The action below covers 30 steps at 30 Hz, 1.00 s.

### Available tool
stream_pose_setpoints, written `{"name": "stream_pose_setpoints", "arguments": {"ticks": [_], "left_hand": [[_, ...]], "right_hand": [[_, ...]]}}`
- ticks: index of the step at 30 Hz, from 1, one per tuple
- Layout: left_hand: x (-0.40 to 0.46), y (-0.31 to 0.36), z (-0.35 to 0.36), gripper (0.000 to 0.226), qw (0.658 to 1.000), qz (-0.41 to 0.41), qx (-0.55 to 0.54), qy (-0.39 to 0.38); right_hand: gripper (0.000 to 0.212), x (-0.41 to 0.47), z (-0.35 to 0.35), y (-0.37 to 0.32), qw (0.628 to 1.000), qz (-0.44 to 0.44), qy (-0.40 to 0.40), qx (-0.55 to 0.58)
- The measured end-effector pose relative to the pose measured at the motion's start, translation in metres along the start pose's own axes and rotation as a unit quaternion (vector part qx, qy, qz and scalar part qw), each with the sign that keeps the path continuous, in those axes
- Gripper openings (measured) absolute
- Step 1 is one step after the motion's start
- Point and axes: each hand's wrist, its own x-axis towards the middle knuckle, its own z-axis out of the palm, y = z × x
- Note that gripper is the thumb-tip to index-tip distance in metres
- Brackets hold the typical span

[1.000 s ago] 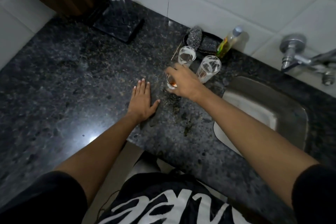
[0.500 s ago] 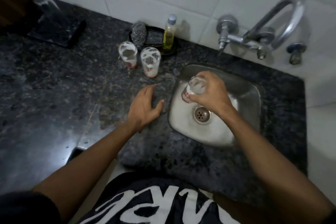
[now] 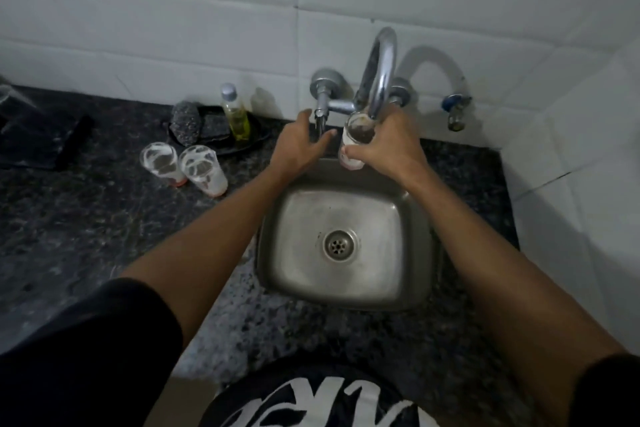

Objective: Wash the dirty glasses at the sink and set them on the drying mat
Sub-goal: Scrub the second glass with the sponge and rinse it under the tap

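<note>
My right hand [image 3: 389,146] grips a dirty glass [image 3: 356,139] and holds it upright under the spout of the curved tap [image 3: 379,73], above the back of the steel sink [image 3: 346,288]. My left hand [image 3: 299,146] reaches to the tap's left handle [image 3: 320,118], fingers around it. No water is visible. Two more dirty glasses with white smears, one [image 3: 160,163] beside the other [image 3: 204,173], stand on the counter left of the sink. The dark drying mat [image 3: 38,135] lies at the far left with a clear glass [image 3: 5,94] partly cut off by the frame.
A black dish [image 3: 249,142] behind the dirty glasses holds a steel scrubber [image 3: 187,121], a sponge and a bottle of yellow liquid soap [image 3: 236,114]. A second valve [image 3: 453,111] is on the tiled wall right of the tap. The dark granite counter [image 3: 86,218] surrounds the sink.
My right hand has carried the glass from low over the sink basin up under the tap spout. My left hand has left the counter and gone to the tap handle.
</note>
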Motion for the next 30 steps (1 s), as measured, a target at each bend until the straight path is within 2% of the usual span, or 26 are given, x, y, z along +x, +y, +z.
{"name": "stream_pose_setpoints", "arguments": {"ticks": [3,6,9,12,16,24,27,28,30], "left_hand": [[0.014,0.008,0.011,0.047,0.998,-0.026,-0.05,0.034],[0.021,0.0,0.022,0.043,0.99,-0.061,-0.118,0.044],[0.026,-0.012,0.033,0.042,0.95,-0.104,-0.292,0.028],[0.021,-0.001,0.03,0.034,0.919,-0.134,-0.37,0.028],[0.019,0.003,0.029,0.025,0.9,-0.152,-0.408,0.024],[0.018,0.004,0.027,0.019,0.896,-0.16,-0.414,0.008],[0.016,0.006,0.027,0.042,0.888,-0.219,-0.404,-0.034],[0.012,0.011,0.027,0.054,0.873,-0.251,-0.409,-0.083],[-0.001,0.022,0.029,0.066,0.814,-0.295,-0.448,-0.222]], "right_hand": [[0.054,0.001,-0.006,0.0,1.0,-0.001,0.002,0.009],[0.058,-0.002,-0.01,0.0,1.0,-0.005,0.007,0.005],[0.06,-0.008,-0.012,0.001,1.0,-0.014,0.011,0.007],[0.059,-0.012,-0.011,-0.001,1.0,-0.028,0.011,0.002],[0.062,-0.016,-0.01,-0.001,0.999,-0.031,0.014,0.001],[0.061,-0.021,-0.013,-0.003,0.999,-0.034,0.009,0.013],[0.058,-0.023,-0.012,-0.002,0.999,-0.041,0.016,0.019],[0.057,-0.024,-0.011,-0.001,0.999,-0.044,0.02,0.025],[0.056,-0.026,-0.008,-0.001,0.998,-0.055,0.024,0.034]]}}
